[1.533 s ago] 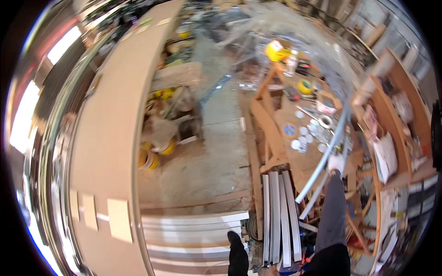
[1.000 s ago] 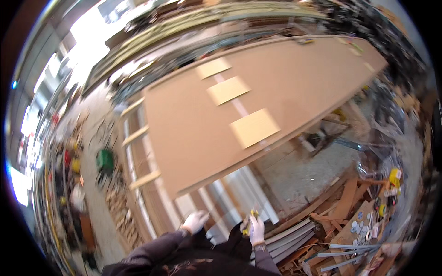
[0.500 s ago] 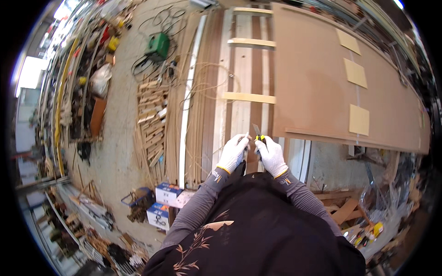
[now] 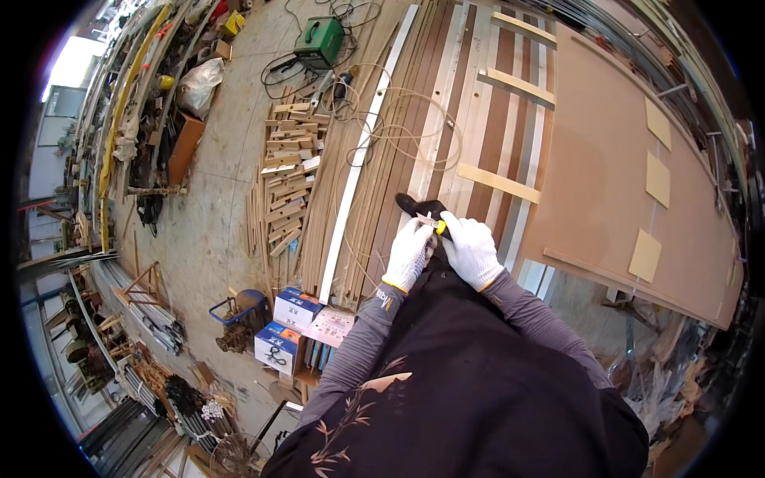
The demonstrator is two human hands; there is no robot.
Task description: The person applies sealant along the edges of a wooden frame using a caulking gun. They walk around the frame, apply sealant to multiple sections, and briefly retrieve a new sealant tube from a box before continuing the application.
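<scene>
Both my hands, in white knit gloves, are close together in front of my body. My right hand (image 4: 472, 251) is closed around a yellow-and-black utility knife (image 4: 441, 227), its blade pointing left toward the other hand's fingertips. My left hand (image 4: 410, 256) is pinched on a thin pale stick (image 4: 429, 215), mostly hidden by the fingers. Blade and stick meet or nearly meet; I cannot tell which. Just beyond the hands, a black shoe (image 4: 409, 204) shows over the brown and pale boards (image 4: 446, 179).
At right lies a large brown panel (image 4: 594, 159) bearing pale rectangular pieces. Pale battens (image 4: 498, 182) stick out from its left side. A thin hose (image 4: 456, 143) loops over long strips. Left are stacked short wood pieces (image 4: 291, 191), a green machine (image 4: 320, 41) and boxes (image 4: 276, 347).
The knife blade, pointing up and away before, now points left at my left fingertips. My hands have drawn closer together. The view has shifted and turned, and a shoe has come into sight.
</scene>
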